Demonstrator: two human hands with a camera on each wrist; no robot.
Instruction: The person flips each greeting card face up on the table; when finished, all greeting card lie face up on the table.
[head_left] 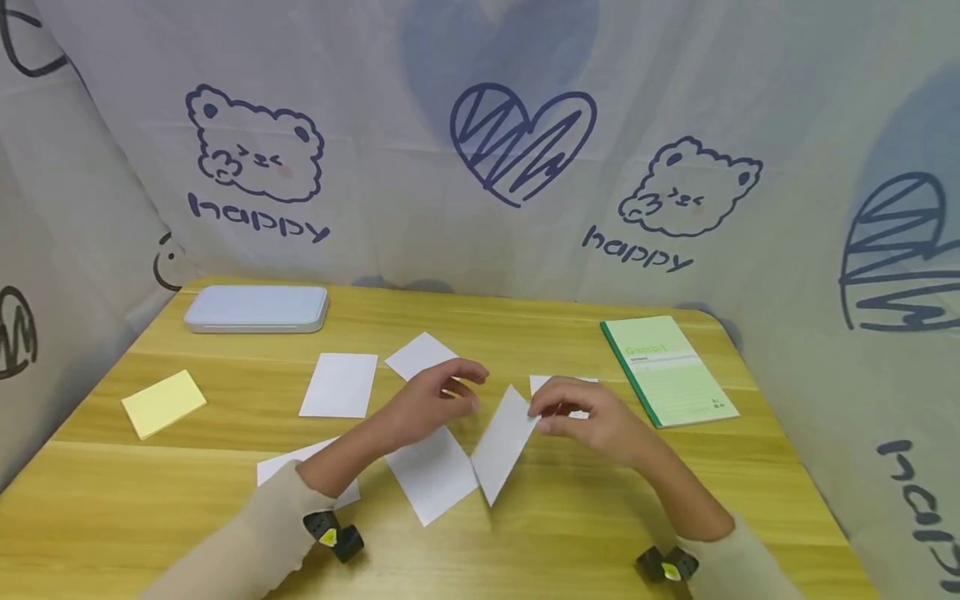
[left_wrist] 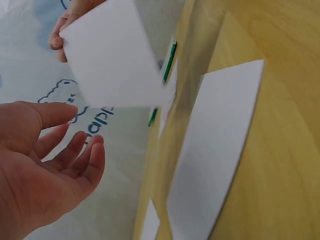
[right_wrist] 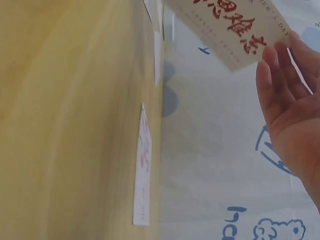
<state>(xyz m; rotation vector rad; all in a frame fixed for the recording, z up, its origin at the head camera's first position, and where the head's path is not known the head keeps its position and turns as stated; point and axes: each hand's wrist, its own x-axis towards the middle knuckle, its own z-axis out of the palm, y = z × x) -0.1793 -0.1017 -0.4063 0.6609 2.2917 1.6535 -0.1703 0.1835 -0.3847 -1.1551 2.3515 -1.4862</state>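
My right hand (head_left: pixel 592 421) pinches one edge of a card (head_left: pixel 501 450) between thumb and fingers, holding it tilted up off the table. Its blank white face shows in the head view. The right wrist view shows the other face, where the printed card (right_wrist: pixel 227 30) bears red brush characters and small lettering. Left of it, my left hand (head_left: pixel 431 402) hovers with loosely bent fingers and nothing in them. In the left wrist view, a gap separates those fingers (left_wrist: pixel 92 162) from the raised card. A blank white card (head_left: pixel 433 479) lies just below the left hand.
More white cards lie around: one at the left (head_left: pixel 339 385), one behind the left hand (head_left: pixel 418 354), one partly under the left forearm (head_left: pixel 281 467), one behind the right hand (head_left: pixel 543 382). Yellow sticky notes (head_left: pixel 163 404), a pale case (head_left: pixel 257 308) and a green notebook (head_left: pixel 675 371) surround them.
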